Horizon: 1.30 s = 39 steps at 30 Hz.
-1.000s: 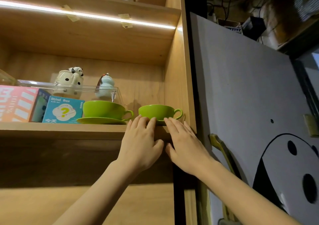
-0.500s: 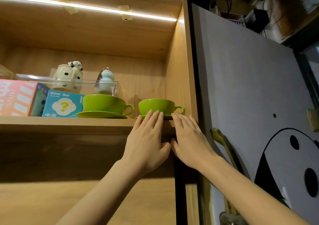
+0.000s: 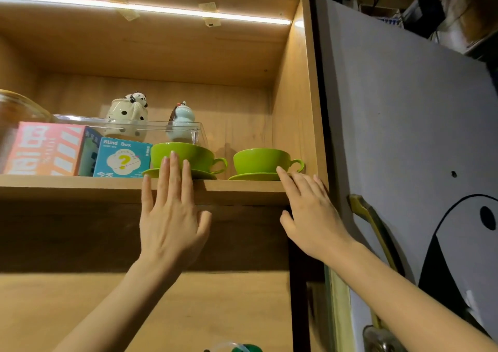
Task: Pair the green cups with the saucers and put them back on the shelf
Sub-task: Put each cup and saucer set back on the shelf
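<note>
Two green cups stand on green saucers on the wooden shelf (image 3: 80, 185). The left cup (image 3: 199, 156) sits on its saucer (image 3: 204, 174), and the right cup (image 3: 260, 160) on its saucer (image 3: 252, 177) by the cabinet's right wall. My left hand (image 3: 171, 216) is flat and open, its fingertips over the front of the left cup and saucer. My right hand (image 3: 310, 211) is open too, fingertips at the right saucer's front rim by the cup's handle. Neither hand grips anything.
Left of the cups stand a blue "Blind Box" carton (image 3: 122, 160) and a pink box (image 3: 43, 152). Behind them, a clear tray (image 3: 151, 127) holds a panda pot (image 3: 128, 114) and a pale blue figurine (image 3: 180, 121). A grey panel (image 3: 404, 122) with a brass handle (image 3: 372, 225) stands at the right.
My left hand has moved left from the right cup to the left cup. My right hand has shifted right along the shelf edge. The camera has come closer.
</note>
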Each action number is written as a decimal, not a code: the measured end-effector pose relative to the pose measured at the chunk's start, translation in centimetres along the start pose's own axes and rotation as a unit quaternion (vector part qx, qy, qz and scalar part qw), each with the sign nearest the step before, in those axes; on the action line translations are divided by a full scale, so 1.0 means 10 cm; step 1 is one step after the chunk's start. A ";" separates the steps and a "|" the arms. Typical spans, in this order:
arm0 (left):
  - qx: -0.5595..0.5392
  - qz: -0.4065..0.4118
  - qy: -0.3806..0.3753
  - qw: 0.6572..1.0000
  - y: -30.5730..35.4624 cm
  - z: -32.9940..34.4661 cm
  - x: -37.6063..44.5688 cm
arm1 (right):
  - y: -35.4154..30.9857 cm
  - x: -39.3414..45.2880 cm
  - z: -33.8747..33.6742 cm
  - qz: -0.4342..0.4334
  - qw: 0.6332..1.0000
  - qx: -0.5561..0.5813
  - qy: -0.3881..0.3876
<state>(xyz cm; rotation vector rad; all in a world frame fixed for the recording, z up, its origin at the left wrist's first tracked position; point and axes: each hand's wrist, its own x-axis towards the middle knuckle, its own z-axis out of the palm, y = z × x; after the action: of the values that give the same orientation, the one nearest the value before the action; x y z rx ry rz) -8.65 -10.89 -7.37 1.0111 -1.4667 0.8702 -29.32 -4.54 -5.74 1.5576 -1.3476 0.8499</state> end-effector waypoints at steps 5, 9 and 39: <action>0.023 0.020 -0.002 1.000 -0.08 0.03 -0.01 | -0.03 -0.01 0.01 0.000 1.000 -0.008 0.016; 0.030 0.039 0.002 0.999 -0.08 0.05 -0.01 | -0.04 0.00 0.01 0.004 1.000 -0.008 0.018; -0.033 0.003 -0.174 0.984 -0.06 -0.59 0.17 | -0.14 -0.04 -0.61 0.071 0.977 0.114 -0.169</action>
<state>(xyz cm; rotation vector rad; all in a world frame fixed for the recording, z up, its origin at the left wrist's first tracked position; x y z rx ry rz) -6.02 -5.92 -4.89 1.1506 -1.7791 0.6664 -27.71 1.31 -4.09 1.8637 -1.6660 0.8785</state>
